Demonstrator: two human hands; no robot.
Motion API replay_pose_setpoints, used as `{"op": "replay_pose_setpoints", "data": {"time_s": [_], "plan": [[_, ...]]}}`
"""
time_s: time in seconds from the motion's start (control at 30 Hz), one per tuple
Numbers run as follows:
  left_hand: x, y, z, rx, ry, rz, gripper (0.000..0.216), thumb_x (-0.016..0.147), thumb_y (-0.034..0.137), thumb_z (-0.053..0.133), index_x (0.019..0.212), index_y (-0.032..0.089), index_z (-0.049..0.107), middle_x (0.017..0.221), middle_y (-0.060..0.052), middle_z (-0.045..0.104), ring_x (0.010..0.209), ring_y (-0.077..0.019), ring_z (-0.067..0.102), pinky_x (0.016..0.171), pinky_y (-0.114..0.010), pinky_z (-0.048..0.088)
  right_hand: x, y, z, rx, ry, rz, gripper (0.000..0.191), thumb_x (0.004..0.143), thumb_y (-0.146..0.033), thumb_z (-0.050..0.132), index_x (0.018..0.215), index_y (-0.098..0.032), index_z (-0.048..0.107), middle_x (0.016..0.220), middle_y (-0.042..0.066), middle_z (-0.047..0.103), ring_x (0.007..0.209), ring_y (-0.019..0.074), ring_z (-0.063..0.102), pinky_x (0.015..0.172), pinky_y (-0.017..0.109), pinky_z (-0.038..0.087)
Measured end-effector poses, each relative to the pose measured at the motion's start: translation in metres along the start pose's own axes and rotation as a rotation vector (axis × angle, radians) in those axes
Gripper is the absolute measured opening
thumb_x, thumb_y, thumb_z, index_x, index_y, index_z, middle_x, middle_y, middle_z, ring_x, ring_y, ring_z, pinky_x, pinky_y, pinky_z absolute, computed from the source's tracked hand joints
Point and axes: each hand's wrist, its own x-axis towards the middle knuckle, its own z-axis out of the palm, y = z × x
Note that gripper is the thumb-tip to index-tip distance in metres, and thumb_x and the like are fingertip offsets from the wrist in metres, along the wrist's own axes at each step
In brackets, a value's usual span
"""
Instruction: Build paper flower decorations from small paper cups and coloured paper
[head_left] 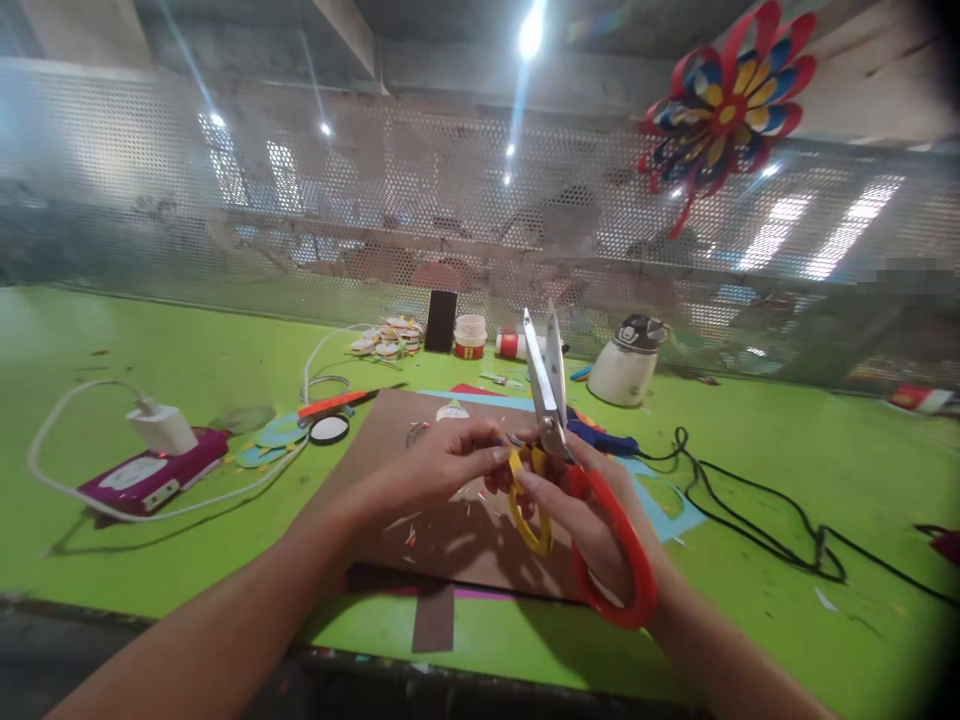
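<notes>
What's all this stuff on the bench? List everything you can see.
scissors: one, red and yellow handles, blades up, in the right hand
cardboard sheet: one, brown, under the hands
table: one, bright green
power bank: one, magenta, left
charger plug: one, white, on the power bank
craft knife: one, orange, left of the cardboard
tub: one, white and red, at the back
pot: one, white, dark lid, back right
cable: one, black, right
paper pinwheel: one, red, blue, yellow, hanging top right
left hand: fingertips pinched beside the scissors' pivot
right hand: through the scissors' handles
</notes>
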Motion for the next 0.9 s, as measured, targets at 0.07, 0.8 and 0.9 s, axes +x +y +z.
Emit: {"op": "replay_pose_setpoints", "data": {"time_s": [0.07, 0.8, 0.9], "plan": [[0.0, 0.001, 0.001, -0.03, 0.0, -0.002, 0.027, 0.084, 0.037, 0.059, 0.074, 0.013, 0.059, 0.071, -0.004, 0.061, 0.07, -0.0134, 0.056, 0.071, -0.027, 0.045, 0.0, 0.001, -0.001, -0.048, 0.009, 0.003, 0.034, 0.087, -0.029, 0.063, 0.12, -0.021, 0.057, 0.092, 0.004, 0.067, 0.073, 0.016, 0.063, 0.064, 0.029, 0.054], [-0.001, -0.002, 0.0, -0.181, -0.11, -0.206, 0.015, 0.079, 0.027, 0.068, 0.084, 0.013, 0.066, 0.072, 0.0, 0.061, 0.064, -0.0096, 0.051, 0.063, -0.025, 0.039, 0.002, -0.006, -0.013, -0.314, -0.154, -0.116, 0.036, 0.085, -0.02, 0.06, 0.121, -0.019, 0.059, 0.091, 0.003, 0.065, 0.085, 0.0193, 0.062, 0.08, 0.033, 0.052], [-0.002, -0.002, 0.0, -0.139, -0.095, -0.218, 0.017, 0.077, 0.029, 0.069, 0.083, 0.013, 0.065, 0.07, 0.0, 0.061, 0.064, -0.0107, 0.052, 0.064, -0.027, 0.039, 0.003, -0.006, -0.015, -0.317, -0.184, -0.121, 0.04, 0.084, -0.017, 0.059, 0.124, -0.019, 0.057, 0.1, 0.005, 0.066, 0.086, 0.019, 0.062, 0.079, 0.033, 0.052]]}}
